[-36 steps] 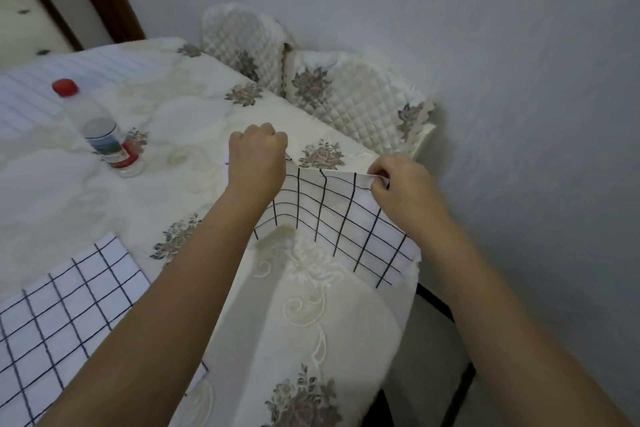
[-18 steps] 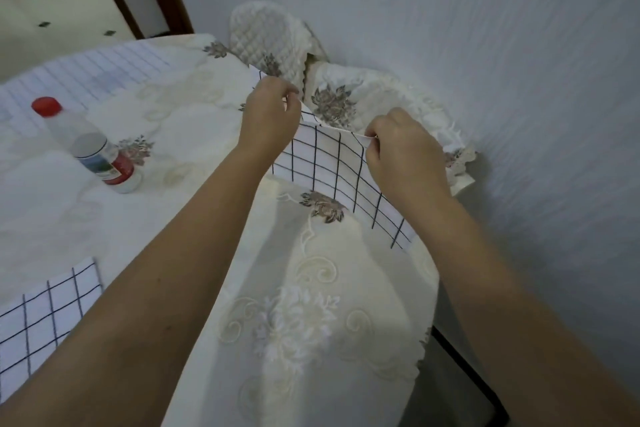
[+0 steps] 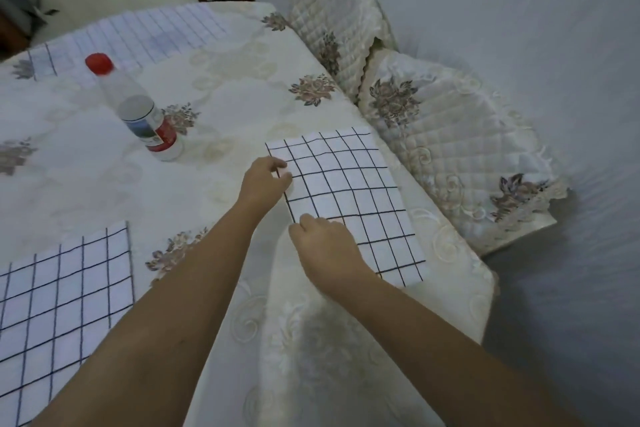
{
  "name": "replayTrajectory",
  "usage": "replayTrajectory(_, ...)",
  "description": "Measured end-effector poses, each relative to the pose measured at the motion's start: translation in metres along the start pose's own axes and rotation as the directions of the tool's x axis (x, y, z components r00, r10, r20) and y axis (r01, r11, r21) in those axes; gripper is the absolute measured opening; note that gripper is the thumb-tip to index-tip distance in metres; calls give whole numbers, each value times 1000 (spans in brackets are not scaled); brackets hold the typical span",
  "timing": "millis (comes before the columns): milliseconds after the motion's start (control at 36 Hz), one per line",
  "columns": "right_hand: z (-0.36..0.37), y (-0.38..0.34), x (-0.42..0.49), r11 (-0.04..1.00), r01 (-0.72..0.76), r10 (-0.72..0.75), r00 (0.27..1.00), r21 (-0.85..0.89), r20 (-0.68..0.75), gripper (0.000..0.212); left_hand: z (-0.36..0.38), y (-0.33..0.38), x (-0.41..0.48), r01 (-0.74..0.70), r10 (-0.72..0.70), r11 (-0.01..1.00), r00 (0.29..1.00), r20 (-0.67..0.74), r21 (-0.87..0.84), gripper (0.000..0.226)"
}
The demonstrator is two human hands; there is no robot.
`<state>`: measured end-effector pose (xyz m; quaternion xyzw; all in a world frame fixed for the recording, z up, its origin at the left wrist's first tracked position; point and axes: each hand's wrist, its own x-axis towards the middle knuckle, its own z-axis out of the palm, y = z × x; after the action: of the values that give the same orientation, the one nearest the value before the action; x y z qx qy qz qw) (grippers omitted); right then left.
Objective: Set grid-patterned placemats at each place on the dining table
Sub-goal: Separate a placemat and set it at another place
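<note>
Under both hands lies a grid-patterned placemat [image 3: 349, 191], spread flat on the cream floral tablecloth [image 3: 225, 87] near the table's right-hand edge. The left hand [image 3: 265, 180] sits at the mat's left border, fingers curled and pinched on that edge. The right hand [image 3: 325, 250] rests on the mat's near left corner, knuckles up and fingers bent down onto the cloth; whether it grips the mat or only presses it cannot be told. Beyond the right hand, past the table edge, two quilted chair covers [image 3: 450, 146] with flower prints stand against the grey wall. Ahead and to the left of the left hand, a clear bottle [image 3: 145, 118] with a red cap leans over the tablecloth, well apart from the mat. A second checked placemat [image 3: 65, 291] lies left of the left forearm, and a third one [image 3: 138, 38] lies far ahead at the table's opposite side.
</note>
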<state>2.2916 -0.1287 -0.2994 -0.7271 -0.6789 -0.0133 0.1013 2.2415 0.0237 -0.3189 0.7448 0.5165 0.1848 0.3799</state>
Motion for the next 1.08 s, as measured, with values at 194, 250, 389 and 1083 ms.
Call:
replayTrajectory(194, 52, -14, -11, 997, 52, -65, 964, 56, 258, 46, 18, -61, -20, 21, -35, 981, 997, 71, 193, 32)
replayTrajectory(250, 55, -17, -11, 994, 62, -86, 954, 89, 289, 43, 20, -71, -27, -13, -3, 971, 998, 64, 238, 32)
replayTrajectory(389, 59, -18, -12, 962, 47, -157, 900, 268, 407, 39, 22, -78, -39, -88, 79, 923, 996, 40, 374, 33)
replayTrajectory(1083, 119, 15, -5, 995, 32, -56, 968, 98, 245, 59, 40, -105, -41, -68, 19, 835, 995, 94, 547, 76)
